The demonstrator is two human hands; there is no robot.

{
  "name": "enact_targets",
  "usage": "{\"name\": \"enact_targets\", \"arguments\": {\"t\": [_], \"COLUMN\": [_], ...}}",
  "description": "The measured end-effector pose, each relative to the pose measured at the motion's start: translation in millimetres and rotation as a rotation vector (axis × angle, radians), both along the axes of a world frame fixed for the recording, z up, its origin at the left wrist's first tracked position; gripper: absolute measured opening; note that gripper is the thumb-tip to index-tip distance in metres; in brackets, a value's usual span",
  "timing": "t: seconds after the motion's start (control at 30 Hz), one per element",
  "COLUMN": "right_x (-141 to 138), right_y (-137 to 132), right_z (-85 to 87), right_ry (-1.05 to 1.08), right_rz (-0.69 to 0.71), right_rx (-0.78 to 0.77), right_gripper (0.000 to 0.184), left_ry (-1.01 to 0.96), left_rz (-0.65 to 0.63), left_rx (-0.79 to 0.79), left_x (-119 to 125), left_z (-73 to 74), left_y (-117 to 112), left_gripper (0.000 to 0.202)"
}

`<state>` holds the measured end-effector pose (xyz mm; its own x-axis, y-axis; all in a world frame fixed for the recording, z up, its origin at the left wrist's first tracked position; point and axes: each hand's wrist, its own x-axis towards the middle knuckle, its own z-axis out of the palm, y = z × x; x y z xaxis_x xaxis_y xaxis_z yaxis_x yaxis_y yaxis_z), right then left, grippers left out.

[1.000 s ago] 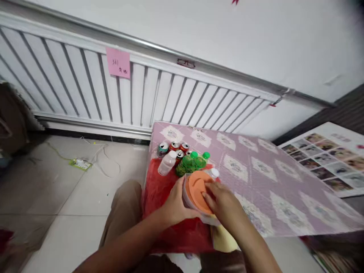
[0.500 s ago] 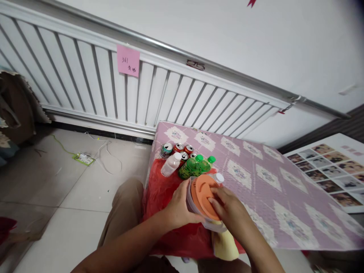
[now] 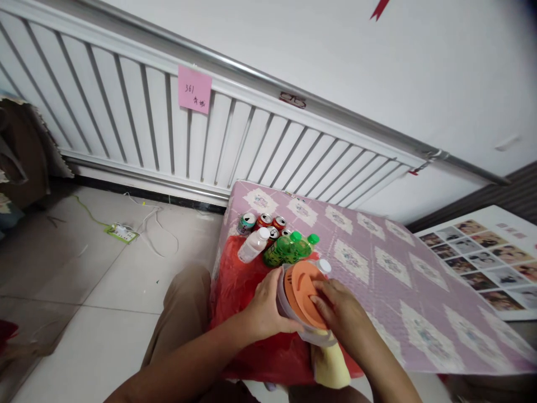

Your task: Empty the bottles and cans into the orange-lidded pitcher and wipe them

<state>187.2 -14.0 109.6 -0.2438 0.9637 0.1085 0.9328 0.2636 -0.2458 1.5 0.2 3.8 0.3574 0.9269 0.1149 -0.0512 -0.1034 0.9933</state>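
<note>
A clear plastic pitcher (image 3: 316,338) with a round orange lid (image 3: 308,288) is in front of me, tilted. My left hand (image 3: 266,305) is wrapped round its left side, thumb toward me. My right hand (image 3: 342,313) is closed on the lid's right side, thumb and fingers on the raised part; the fingertips are partly hidden. The lid sits at the pitcher's top, and I cannot tell whether it is seated. Below the pitcher hangs a yellow cloth (image 3: 332,366). Just beyond are a white-capped milky bottle (image 3: 252,246) and green-capped bottles (image 3: 282,249).
A red plastic sheet (image 3: 235,285) covers the near corner of the purple patterned bed (image 3: 356,224). Several drink cans (image 3: 246,224) stand behind the bottles. A white radiator (image 3: 151,112) runs along the wall. On the floor at left lies a green power strip (image 3: 121,233) with cables.
The view has shifted slightly. Both hands keep the same hold on the pitcher and lid, with no clear movement between them.
</note>
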Motion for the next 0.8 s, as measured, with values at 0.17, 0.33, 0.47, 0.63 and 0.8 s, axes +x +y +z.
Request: {"name": "enact_targets", "arguments": {"t": [0.17,0.33,0.47,0.63,0.8], "right_x": [-4,-7,-5,-6,-13], "right_y": [2,3,4,3,-1], "right_z": [1.2,0.4,-2.5,-7.8,-10.2], "right_ry": [-0.086,-0.13,-0.145,-0.175,-0.234], "right_rz": [0.024,0.068,0.057,0.017,-0.062], "right_rx": [-0.003,-0.007,0.011,0.007,0.018], "right_gripper": [0.025,0.025,0.022,0.026,0.028], "left_ry": [0.019,0.018,0.027,0.032,0.007], "left_rz": [0.007,0.011,0.013,0.006,-0.003], "left_rx": [-0.001,0.018,0.025,0.024,0.036], "left_x": [1,1,1,-1,0], "left_z": [-1.3,-0.8,-0.9,-2.0,-1.8], "left_y": [0,0,0,0,1], "left_gripper": [0.13,0.128,0.127,0.125,0.126]}}
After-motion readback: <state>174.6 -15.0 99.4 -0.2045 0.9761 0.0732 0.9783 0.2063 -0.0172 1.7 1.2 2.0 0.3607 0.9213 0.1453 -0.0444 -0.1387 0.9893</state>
